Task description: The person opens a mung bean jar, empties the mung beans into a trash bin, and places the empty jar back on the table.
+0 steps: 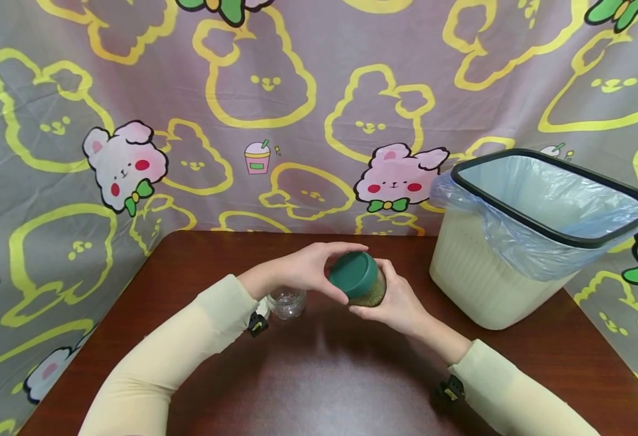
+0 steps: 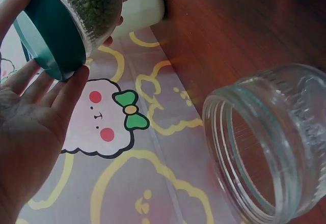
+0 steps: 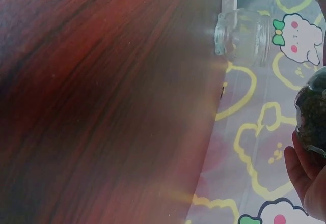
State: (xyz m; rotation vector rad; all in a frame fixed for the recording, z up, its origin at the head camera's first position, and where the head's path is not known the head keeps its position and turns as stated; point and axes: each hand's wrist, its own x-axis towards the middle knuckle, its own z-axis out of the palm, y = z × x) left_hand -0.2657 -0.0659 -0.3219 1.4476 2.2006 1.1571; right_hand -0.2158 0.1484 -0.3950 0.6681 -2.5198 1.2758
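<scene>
Both hands hold a glass jar (image 1: 374, 293) of small green beans (image 2: 93, 2) above the table, tilted, with its green lid (image 1: 350, 274) toward the left. My left hand (image 1: 312, 270) grips the lid, thumb on one side and fingers on the other. Around the jar's glass body curl the fingers of my right hand (image 1: 401, 304). A second, lidless clear glass jar (image 2: 254, 147) stands on the table, below and beside my left wrist. The right wrist view catches just part of the bean jar (image 3: 313, 112) at its edge.
A white round piece (image 1: 263, 307) lies next to the clear jar, partly hidden by the left wrist. At the right stands a cream bin (image 1: 477, 266) with a blue plastic liner. The brown table (image 1: 319, 375) ends at a patterned curtain (image 1: 308, 79).
</scene>
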